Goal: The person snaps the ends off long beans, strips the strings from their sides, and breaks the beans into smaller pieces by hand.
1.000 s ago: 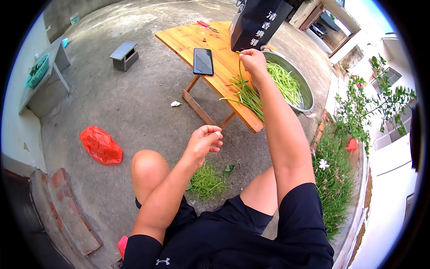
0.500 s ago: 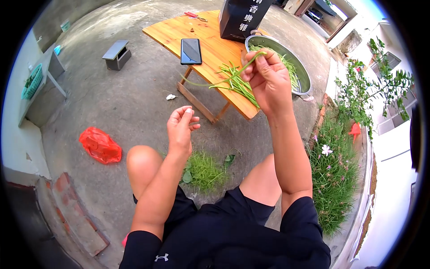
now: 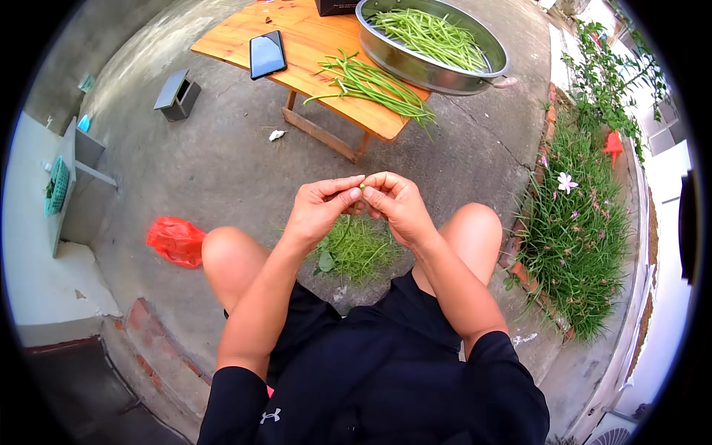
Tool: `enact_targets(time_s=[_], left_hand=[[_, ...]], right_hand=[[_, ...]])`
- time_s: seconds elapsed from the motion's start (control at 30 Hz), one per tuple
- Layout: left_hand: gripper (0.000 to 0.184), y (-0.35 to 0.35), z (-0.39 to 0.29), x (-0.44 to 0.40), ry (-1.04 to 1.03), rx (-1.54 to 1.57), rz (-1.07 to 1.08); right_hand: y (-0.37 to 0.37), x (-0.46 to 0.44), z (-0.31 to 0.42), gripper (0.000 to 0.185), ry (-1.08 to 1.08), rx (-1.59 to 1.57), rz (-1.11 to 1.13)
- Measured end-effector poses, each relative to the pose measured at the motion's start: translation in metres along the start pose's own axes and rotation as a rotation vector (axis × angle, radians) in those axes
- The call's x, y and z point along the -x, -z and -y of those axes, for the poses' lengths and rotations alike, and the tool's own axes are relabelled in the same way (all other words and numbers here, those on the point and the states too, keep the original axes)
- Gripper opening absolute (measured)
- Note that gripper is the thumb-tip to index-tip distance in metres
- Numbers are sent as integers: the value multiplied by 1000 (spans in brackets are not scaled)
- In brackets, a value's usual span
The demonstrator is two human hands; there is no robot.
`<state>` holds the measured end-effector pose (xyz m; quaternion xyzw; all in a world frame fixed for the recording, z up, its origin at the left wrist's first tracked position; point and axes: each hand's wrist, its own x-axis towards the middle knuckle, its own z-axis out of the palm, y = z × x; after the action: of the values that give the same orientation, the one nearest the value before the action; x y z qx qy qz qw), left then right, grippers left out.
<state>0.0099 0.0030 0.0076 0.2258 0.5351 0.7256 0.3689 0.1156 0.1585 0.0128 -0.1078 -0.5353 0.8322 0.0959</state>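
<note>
My left hand (image 3: 319, 211) and my right hand (image 3: 399, 208) meet in front of me above my knees, thumbs and forefingers pinched together. Between their fingertips shows the small pale end of a green stem (image 3: 363, 187); most of its length is hidden by the fingers. Beneath them on the concrete lies a heap of thin green strands (image 3: 360, 256) with a few leaves. Ahead, a bunch of long green stems (image 3: 378, 87) lies along the near edge of the wooden table (image 3: 311, 30). A metal basin (image 3: 452, 80) beside it holds many more stems.
A phone (image 3: 268, 54) lies on the table, near a dark box (image 3: 335, 6). To the left are a red plastic bag (image 3: 176, 242) and a small grey stool (image 3: 177, 95). Brick-edged grass with flowers (image 3: 575, 245) lines the right side.
My right hand has come down from beside the basin with the stem to meet my left hand, which has shifted slightly right. The view has tilted, so the table sits higher.
</note>
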Motion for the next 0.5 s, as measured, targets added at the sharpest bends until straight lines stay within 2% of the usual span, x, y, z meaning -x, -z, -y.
enact_targets(time_s=[0.17,0.5], left_hand=[[19,-6,4,-1,-204,-208,-24],[16,-13,9,2,-261,-359,-95]], right_hand=[[8,9,-7,17,106,109,-134],[11,15,-14,14,161,178,-160]])
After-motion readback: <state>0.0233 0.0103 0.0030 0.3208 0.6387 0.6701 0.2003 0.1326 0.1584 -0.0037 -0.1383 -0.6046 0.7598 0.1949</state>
